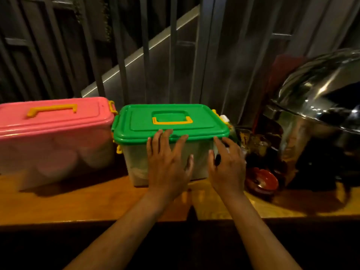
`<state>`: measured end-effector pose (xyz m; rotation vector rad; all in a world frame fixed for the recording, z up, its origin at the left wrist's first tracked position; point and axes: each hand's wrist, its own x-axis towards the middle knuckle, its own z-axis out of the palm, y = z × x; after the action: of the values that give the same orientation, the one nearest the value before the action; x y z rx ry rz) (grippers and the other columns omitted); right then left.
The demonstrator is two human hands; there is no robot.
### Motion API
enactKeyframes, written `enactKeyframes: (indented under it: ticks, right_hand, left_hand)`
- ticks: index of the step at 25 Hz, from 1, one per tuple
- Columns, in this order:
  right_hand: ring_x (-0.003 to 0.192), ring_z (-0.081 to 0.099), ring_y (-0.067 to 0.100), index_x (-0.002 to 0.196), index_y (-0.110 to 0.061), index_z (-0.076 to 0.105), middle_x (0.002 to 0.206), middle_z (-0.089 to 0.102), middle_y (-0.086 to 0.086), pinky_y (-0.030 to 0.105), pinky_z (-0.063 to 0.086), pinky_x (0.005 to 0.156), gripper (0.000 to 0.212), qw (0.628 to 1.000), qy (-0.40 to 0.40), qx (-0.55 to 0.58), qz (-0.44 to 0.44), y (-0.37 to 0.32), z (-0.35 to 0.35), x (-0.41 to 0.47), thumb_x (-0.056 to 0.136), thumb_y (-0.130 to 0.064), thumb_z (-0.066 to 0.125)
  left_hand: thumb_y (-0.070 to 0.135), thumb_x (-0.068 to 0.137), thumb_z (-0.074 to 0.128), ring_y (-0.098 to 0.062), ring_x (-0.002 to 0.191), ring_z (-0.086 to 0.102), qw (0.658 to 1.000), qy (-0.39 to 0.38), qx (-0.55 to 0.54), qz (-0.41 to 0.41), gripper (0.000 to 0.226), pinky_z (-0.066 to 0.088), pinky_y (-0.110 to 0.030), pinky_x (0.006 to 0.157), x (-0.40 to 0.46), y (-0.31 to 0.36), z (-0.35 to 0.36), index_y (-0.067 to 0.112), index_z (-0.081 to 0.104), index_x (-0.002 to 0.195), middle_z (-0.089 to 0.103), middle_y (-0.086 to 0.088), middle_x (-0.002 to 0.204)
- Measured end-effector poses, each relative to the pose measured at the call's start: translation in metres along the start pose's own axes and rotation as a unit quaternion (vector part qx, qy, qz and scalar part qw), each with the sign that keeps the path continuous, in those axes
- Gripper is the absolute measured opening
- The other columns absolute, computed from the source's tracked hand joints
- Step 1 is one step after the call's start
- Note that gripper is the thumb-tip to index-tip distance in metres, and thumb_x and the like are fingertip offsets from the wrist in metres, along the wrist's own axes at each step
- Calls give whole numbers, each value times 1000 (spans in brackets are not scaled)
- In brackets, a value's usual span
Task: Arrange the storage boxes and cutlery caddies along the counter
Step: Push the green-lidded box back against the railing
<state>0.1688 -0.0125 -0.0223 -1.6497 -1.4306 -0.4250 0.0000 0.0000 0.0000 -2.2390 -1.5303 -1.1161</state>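
green-lidded box (171, 141): on the wooden counter (78, 199), just right of the pink-lidded box (54, 137), near a red bowl (262, 181) and a steel urn (315, 121) on its right.
left hand (167, 164): spread wide, flat on the box's front wall, fingertips at the lid rim.
right hand (227, 164): loosely open at the front right corner, holding nothing.
step: likely squaring this box in line (a judgement).
how: push low and evenly with both palms so it slides without tipping; stop short of the bowl.
writing: none readable; no brand or label visible.
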Motion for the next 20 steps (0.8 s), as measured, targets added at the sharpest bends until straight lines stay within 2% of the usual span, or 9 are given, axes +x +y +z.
enactKeyframes:
  ticks: [3,7,12,16,20]
  right_hand:
    - [133,43,32,137,-18,56,143,46,15,45,39,109,57,999,46,21,-18,3,7,28,87,-44,61]
    - [137,40,31,128,-17,64,146,47,12,47,36,112,64,993,10,90,-71,18,26,64,79,-59,63]
    - [134,44,33,120,-16,66,135,55,10,47,36,113,77,986,-18,129,-104,39,46,73,72,-76,62]
    - [129,48,36,117,-14,66,125,60,11,49,37,111,78,984,-7,144,-109,45,54,81,73,-78,62]
    - [128,48,36,119,-15,65,122,60,10,49,38,109,78,985,-13,133,-112,50,58,85,74,-79,60]
  left_hand:
    - [56,85,54,-39,136,37,997,32,57,-31,53,20,-57,117,18,-18,3,28,60,129,49,-15,140]
    - [77,84,45,-37,137,38,985,49,134,-93,63,6,-59,120,26,-36,10,36,61,128,52,-7,139]
    - [85,75,49,-35,125,48,981,70,166,-73,74,12,-64,117,34,-41,21,34,61,128,57,-5,132]
    - [82,69,58,-34,123,49,980,70,170,-74,76,16,-65,114,39,-42,29,34,60,129,56,-4,130]
    - [78,70,60,-33,124,48,983,71,155,-69,73,17,-65,114,49,-46,40,34,60,128,55,-4,129]
